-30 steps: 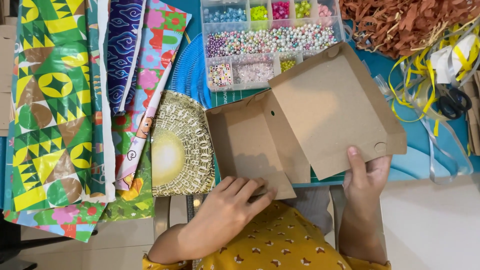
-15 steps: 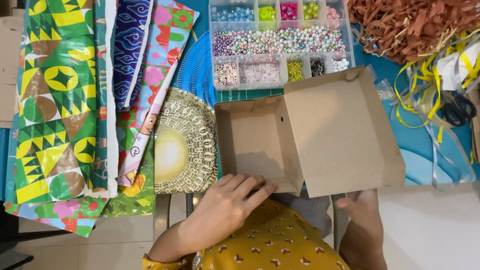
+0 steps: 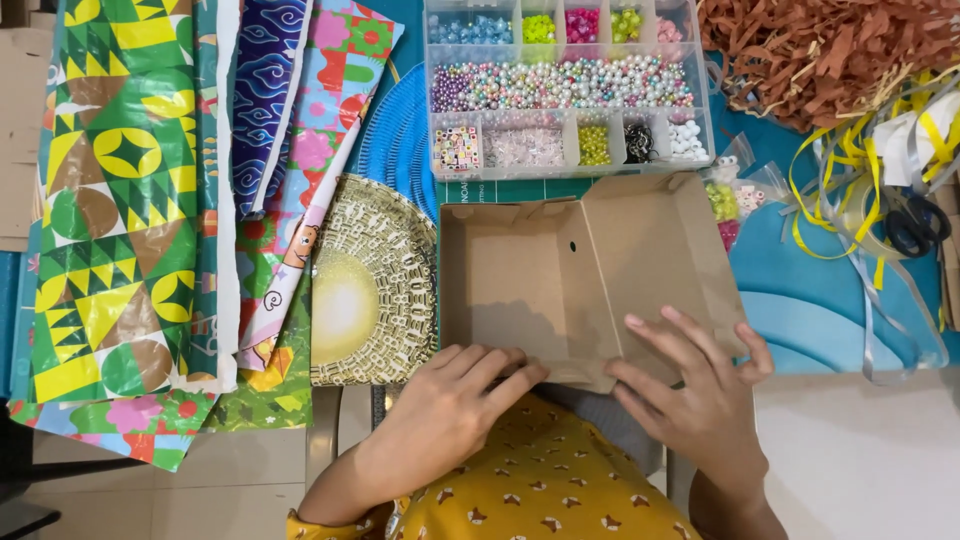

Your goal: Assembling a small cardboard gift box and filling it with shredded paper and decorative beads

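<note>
Left hand [image 3: 455,400] curled on cardboard box [image 3: 560,280] front edge, right hand [image 3: 700,385] spread flat on its flap

Under my work lies a blue tabletop [image 3: 830,310] that fills the middle and right of the frame, with a strip of dark green cutting mat [image 3: 520,190] showing near the centre. Along the bottom edge I see pale beige tiled floor [image 3: 880,460], brightly and evenly lit. A dark shadowed gap [image 3: 20,480] sits in the lower left corner.
</note>
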